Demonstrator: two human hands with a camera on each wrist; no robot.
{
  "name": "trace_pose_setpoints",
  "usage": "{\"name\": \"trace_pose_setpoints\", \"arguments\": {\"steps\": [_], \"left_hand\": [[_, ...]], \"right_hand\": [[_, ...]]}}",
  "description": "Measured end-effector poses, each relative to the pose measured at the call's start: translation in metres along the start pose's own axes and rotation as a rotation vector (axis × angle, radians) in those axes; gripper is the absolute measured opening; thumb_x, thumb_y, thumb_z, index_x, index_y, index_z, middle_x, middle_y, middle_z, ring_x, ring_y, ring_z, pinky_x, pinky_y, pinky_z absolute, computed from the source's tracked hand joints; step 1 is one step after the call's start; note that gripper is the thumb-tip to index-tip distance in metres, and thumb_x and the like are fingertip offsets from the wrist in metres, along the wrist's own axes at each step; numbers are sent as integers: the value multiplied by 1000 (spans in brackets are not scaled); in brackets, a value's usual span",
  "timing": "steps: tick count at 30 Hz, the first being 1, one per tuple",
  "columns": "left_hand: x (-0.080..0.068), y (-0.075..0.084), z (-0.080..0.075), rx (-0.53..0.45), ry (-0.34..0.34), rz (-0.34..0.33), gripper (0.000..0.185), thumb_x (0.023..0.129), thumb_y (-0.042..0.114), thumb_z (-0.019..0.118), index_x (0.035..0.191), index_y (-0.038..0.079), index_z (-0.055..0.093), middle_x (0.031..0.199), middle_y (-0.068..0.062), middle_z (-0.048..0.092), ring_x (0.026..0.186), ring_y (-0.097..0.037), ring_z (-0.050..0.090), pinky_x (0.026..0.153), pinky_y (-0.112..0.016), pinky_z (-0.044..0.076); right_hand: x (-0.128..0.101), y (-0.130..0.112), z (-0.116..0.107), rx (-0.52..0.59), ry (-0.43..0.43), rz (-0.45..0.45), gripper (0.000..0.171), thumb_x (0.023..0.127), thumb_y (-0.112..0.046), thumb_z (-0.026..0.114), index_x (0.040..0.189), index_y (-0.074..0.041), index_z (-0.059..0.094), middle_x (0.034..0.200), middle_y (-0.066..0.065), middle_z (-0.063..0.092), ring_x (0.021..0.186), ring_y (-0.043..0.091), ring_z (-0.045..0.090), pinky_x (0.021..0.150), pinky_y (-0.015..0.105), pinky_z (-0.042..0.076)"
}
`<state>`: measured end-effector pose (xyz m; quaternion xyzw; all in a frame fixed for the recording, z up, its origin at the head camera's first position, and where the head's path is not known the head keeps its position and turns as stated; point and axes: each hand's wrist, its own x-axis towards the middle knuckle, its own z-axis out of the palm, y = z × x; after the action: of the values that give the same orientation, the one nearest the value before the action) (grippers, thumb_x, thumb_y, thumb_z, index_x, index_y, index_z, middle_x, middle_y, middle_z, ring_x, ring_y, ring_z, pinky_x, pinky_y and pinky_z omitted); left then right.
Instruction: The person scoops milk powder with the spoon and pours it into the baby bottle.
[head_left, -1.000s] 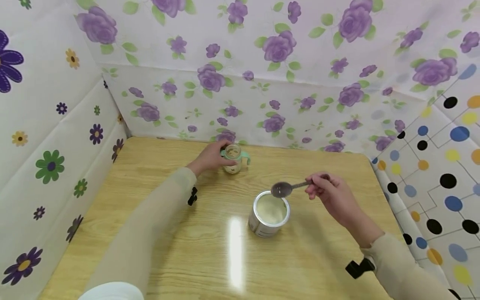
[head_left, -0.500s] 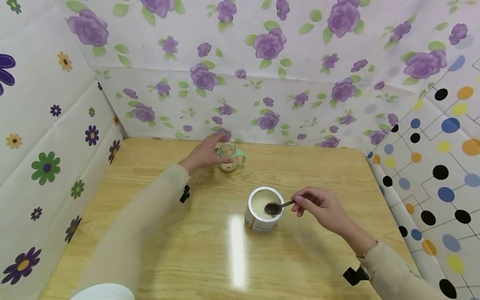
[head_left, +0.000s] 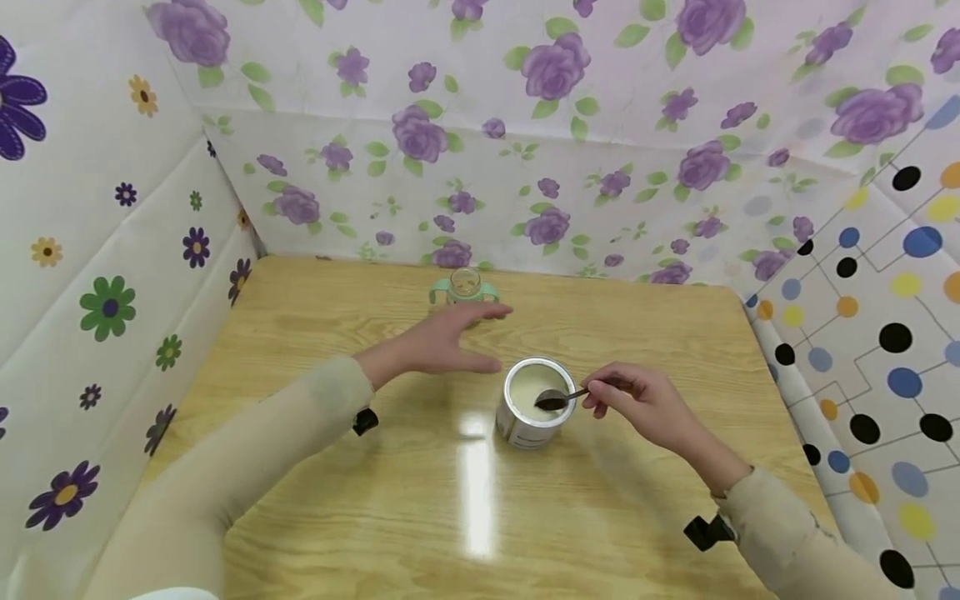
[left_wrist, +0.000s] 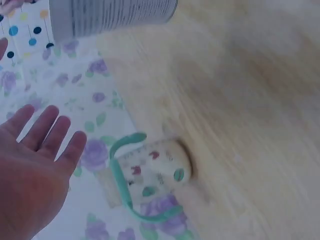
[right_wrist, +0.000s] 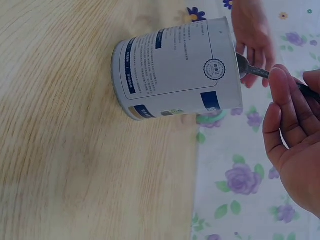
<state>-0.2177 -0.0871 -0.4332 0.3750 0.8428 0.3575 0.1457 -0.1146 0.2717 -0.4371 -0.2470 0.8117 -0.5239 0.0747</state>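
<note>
Metal spoon (head_left: 557, 401) pinched by right hand (head_left: 637, 406) fingers inside round tin (head_left: 531, 414) with unreadable label; left hand (head_left: 447, 342) fingers spread near mint-handled bottle (head_left: 465, 290).

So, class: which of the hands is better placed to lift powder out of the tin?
Likely the right hand: it pinches the spoon, whose bowl sits inside the tin. The left hand is open, holding nothing.

The right hand (right_wrist: 295, 145) pinches a metal spoon (right_wrist: 250, 67), its bowl dipped over the rim of the white labelled tin can (right_wrist: 175, 67) standing on the pale wooden table (right_wrist: 65, 140).
</note>
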Motion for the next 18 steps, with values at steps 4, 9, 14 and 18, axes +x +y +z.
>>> {"name": "trace_pose_setpoints", "arguments": {"steps": [4,9,14,18], "left_hand": [[-7,3,16,-56,-92,22,97,91,51,83,169,22,33,166,-3,45,153,-24,41,125,-52,34],[-7,0,35,-106,-119,39,110,82,46,93,170,19,31,167,-2,43,152,-23,43,125,-45,35],[-5,-3,55,-142,-97,63,119,75,41,100,169,15,31,166,-1,45,149,-22,46,122,-44,40],[-4,-5,68,-133,-65,71,118,75,39,100,168,14,33,166,0,45,145,-20,50,119,-42,45]], "right_hand": [[3,-4,0,-22,2,17,18,109,-7,61,117,2,74,95,4,79,79,20,74,74,33,63],[8,-5,2,-67,26,-2,17,109,-7,61,116,-4,76,94,2,79,78,18,74,74,31,62],[12,-3,10,-173,85,-83,17,108,-5,63,114,-8,79,91,-3,80,75,12,74,76,27,61],[14,-2,15,-284,127,-195,18,104,0,68,115,-7,81,88,-7,80,72,7,73,72,20,57]]}}
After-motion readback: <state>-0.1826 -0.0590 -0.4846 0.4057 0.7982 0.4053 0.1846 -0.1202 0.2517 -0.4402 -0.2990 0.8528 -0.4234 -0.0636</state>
